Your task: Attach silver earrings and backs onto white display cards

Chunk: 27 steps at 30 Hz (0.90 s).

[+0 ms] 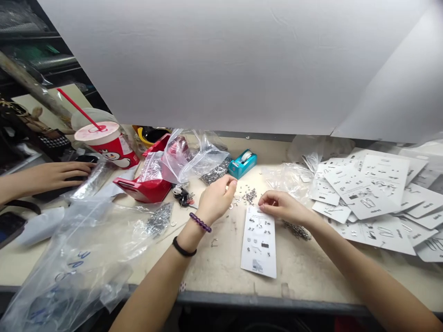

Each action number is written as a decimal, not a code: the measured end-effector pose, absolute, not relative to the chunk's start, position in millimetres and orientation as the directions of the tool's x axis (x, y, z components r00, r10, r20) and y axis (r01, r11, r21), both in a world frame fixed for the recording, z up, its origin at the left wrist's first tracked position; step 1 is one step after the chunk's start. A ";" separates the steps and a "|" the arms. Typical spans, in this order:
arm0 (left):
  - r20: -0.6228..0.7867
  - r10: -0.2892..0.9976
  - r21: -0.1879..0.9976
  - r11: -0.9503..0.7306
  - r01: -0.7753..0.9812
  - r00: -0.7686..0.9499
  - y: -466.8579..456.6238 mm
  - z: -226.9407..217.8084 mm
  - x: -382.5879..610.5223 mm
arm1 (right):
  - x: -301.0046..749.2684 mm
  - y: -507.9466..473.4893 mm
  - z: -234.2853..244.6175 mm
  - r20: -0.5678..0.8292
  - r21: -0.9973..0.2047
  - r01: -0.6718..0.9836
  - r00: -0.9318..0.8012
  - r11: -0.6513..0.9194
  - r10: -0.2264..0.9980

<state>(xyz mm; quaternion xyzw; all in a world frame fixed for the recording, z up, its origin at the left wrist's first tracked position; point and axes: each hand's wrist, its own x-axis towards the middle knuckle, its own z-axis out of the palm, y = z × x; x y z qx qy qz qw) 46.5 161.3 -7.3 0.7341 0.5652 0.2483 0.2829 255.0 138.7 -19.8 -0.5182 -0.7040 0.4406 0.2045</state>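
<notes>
Head view. Left hand (pixel 216 199): fingers curled together in a pinch, contents too small to tell, just beside the loose metal fittings (pixel 249 196). Right hand (pixel 278 206): fingertips closed on the top edge of the white display card (pixel 259 242), which lies flat mid-table (pixel 311 272). Card pile (pixel 374 198) crowds the right, plastic bag (pixel 79 258) the left; a bare strip runs along the near edge.

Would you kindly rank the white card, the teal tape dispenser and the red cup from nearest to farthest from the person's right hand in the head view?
1. White card: touching the right hand, on its near side.
2. Teal tape dispenser: farther back, to the left.
3. Red cup: far left, at the back.
</notes>
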 end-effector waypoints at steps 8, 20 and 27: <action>0.179 0.957 0.564 -0.291 0.773 0.230 163.6 -16.4 47.3 | 230.5 234.5 -0.9 0.256 -0.308 0.840 -0.380 0.448 0.889; 0.256 0.938 0.559 -0.342 0.755 0.235 175.9 -12.8 47.9 | 246.2 264.6 -1.1 0.024 -0.133 0.823 -0.555 0.553 0.831; 0.087 0.945 0.347 -0.324 0.880 0.314 216.3 15.2 75.1 | 249.3 263.8 5.8 0.021 -0.032 0.815 -0.578 0.579 0.815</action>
